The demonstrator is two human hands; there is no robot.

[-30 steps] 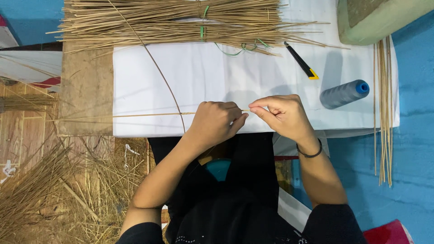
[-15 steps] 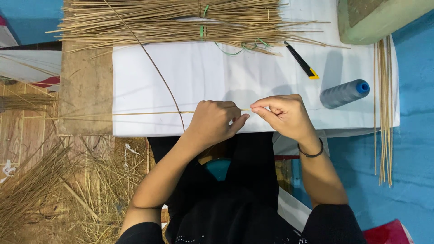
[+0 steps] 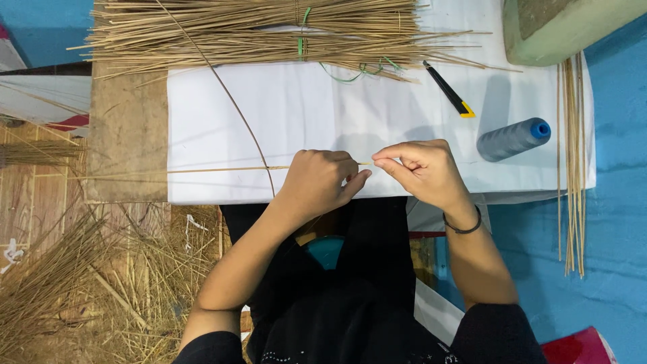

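My left hand (image 3: 317, 185) is closed around a long thin straw stick (image 3: 202, 170) that lies across the near edge of a white cloth-covered board (image 3: 283, 114) and runs out to the left. My right hand (image 3: 424, 168) pinches the stick's right tip between thumb and fingers, close to the left hand's thumb. Whether a thread is held at that tip is too small to tell. A dark curved strand (image 3: 232, 101) arcs over the cloth down to my left hand.
A tied bundle of straw sticks (image 3: 269, 30) lies along the far edge. A black and yellow cutter (image 3: 449, 89) and a grey thread spool with a blue core (image 3: 512, 139) sit to the right. More sticks (image 3: 571, 162) lie at far right, loose straw (image 3: 60, 283) at lower left.
My hands stay together at the stick's tip; the fingers have shifted only slightly.
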